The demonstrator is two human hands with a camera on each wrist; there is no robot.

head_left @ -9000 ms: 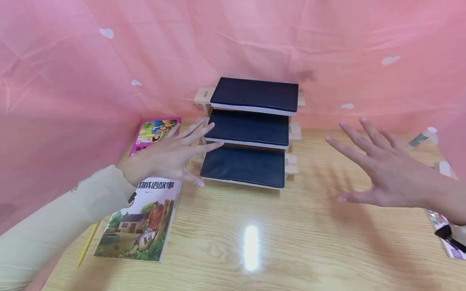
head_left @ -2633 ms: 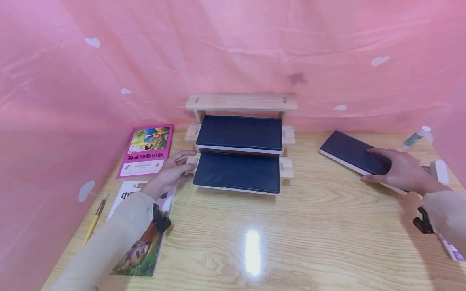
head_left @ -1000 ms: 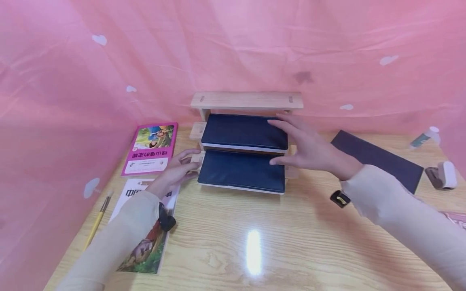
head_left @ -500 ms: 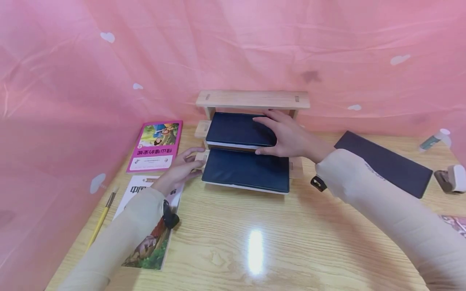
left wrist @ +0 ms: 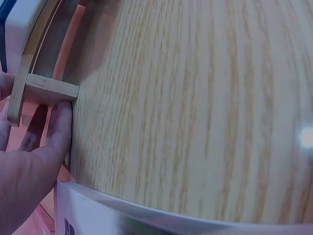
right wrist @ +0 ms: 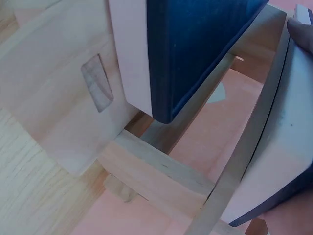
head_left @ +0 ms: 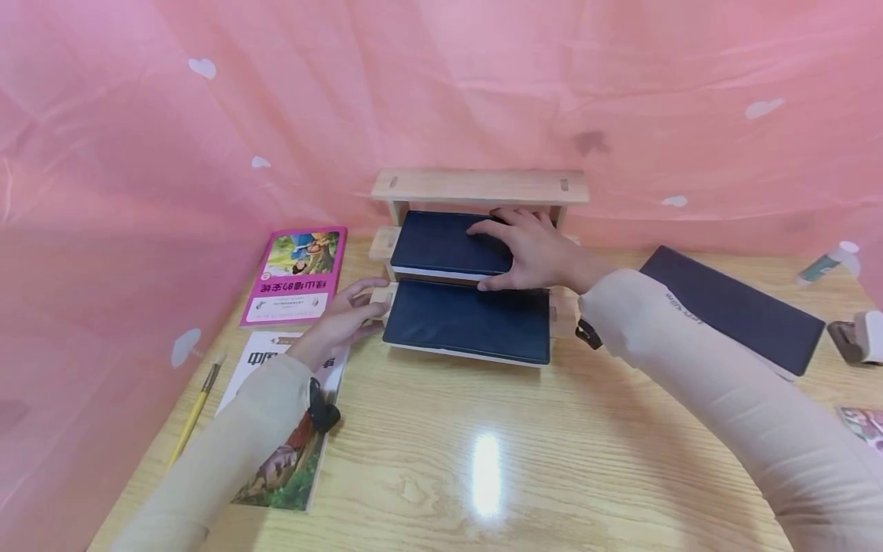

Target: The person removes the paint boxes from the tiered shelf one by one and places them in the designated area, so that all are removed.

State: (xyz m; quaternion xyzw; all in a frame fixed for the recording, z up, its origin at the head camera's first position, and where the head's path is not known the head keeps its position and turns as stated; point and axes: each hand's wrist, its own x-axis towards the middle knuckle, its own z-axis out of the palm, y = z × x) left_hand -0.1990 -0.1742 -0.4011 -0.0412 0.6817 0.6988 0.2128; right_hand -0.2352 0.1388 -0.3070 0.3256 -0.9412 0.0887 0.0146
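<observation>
A three-step wooden rack point(head_left: 476, 185) stands at the back of the table. Its top step is bare; one flat navy-topped box with white sides point(head_left: 441, 241) lies on the middle step, another navy-topped box point(head_left: 462, 326) on the lowest. My left hand point(head_left: 338, 322) holds the left end of the rack's lowest step, thumb above and fingers below in the left wrist view. My right hand point(head_left: 534, 249) spans the right part of the middle box, fingers at its far edge and thumb at its near edge. In the right wrist view, that box point(right wrist: 274, 166) sits between thumb and fingers.
A third navy-topped box point(head_left: 738, 310) lies slanted on the table at right, partly behind my right sleeve. Beyond it are a glue stick point(head_left: 828, 262) and a brown-and-white object point(head_left: 855, 337). Left are a pink book point(head_left: 297, 276), a second book point(head_left: 276, 475) and a paintbrush point(head_left: 196, 410).
The box from the top step was set down on the table at right. My right hand then came back to the middle box and closed round it. My left hand took hold of the rack.
</observation>
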